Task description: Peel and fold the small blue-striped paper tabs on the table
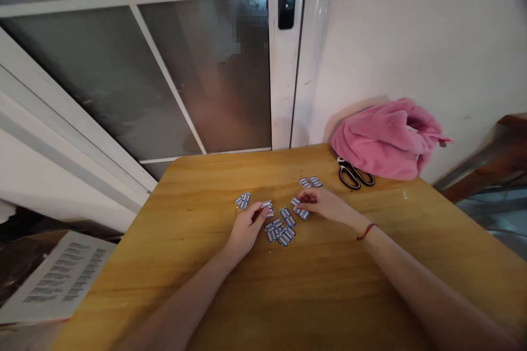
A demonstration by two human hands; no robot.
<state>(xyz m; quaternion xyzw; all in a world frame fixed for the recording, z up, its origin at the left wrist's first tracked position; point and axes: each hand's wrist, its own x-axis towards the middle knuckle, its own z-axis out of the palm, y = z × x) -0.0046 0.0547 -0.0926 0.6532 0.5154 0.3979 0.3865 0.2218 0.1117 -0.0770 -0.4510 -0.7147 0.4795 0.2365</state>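
Small white labels with blue borders lie in groups on the wooden table [313, 285]. My left hand [246, 227] pinches one label [267, 207] between thumb and fingers. Closed on the edge of another label [302, 212], my right hand [319, 201] wears a red cord at the wrist. Between the hands, and a little nearer to me, sits a loose pile of labels [280, 231], with one label [287, 217] just above it. A small group of labels [242, 199] rests left of my left hand. Two more labels [310, 181] lie beyond my right hand.
Black-handled scissors [356, 174] lie at the back right, their blades hidden under a pink plush cloth or bag [387, 137]. A glazed door [206, 77] and a white wall [411, 38] border the table's far edge. A printed box [57, 279] stands lower left.
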